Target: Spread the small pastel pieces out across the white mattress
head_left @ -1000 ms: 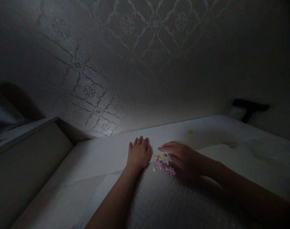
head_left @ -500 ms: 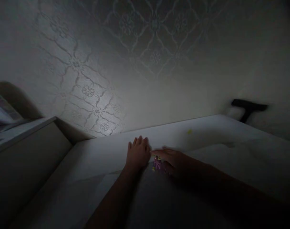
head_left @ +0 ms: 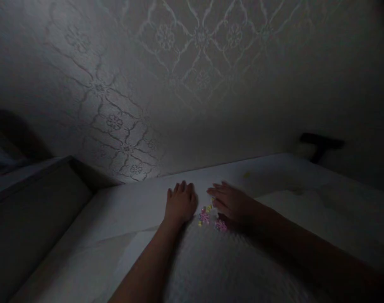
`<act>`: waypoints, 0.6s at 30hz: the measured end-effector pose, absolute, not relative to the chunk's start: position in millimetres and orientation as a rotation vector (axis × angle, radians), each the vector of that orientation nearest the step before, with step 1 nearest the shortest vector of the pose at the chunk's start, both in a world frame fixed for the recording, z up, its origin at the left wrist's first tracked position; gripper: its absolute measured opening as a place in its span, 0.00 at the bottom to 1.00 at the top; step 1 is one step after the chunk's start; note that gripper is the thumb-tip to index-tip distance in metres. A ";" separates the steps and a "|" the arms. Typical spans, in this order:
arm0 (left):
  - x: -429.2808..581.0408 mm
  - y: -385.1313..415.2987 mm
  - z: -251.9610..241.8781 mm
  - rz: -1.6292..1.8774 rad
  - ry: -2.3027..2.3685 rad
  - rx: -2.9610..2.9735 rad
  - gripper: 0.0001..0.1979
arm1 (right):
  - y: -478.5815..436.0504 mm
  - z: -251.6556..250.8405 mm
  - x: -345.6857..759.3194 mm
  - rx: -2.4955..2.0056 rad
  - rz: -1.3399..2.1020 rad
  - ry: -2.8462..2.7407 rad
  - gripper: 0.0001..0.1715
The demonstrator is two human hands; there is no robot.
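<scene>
In the dim light, my left hand lies on a white ledge with its fingers a little apart. My right hand hovers or rests just right of it, fingers stretched out toward the left. Between the two hands lie small pink flower- or star-shaped pieces, one pink piece nearer my left hand and another pink piece below my right palm. Small yellow bits are beside them, one touching or close under my right fingers. Their exact kind is too dark to tell.
A pale textured cloth bulges up below the hands. A patterned wall rises behind the ledge. A black T-shaped object stands at the right, and a box-like cabinet at the left. A yellow speck lies farther back.
My right hand has drawn back to the right, away from my left hand, uncovering more of the pink and yellow pieces. My left hand stays nearly in place. The picture is darker overall.
</scene>
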State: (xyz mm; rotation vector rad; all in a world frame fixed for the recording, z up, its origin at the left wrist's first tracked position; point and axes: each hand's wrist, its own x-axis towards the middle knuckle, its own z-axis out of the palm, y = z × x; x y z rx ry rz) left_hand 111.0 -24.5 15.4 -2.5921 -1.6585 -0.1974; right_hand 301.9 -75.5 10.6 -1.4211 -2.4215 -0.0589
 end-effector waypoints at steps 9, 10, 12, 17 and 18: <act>110.4 -22.5 14.0 -0.196 -1.670 -2.602 0.23 | -57.4 11.3 352.2 -1.811 -0.366 -2.419 0.20; 110.3 -22.6 14.0 -0.206 -1.667 -2.601 0.23 | -56.9 11.6 358.0 -1.825 -0.403 -2.440 0.19; 110.0 -22.9 14.3 -0.220 -1.664 -2.604 0.23 | -56.5 11.3 368.9 -1.856 -0.471 -2.451 0.18; 110.3 -22.8 14.2 -0.226 -1.650 -2.610 0.23 | -55.8 6.6 391.0 -1.942 -0.514 -2.385 0.16; 110.4 -22.7 14.1 -0.227 -1.651 -2.610 0.23 | -55.6 5.7 394.1 -1.924 -0.493 -2.387 0.16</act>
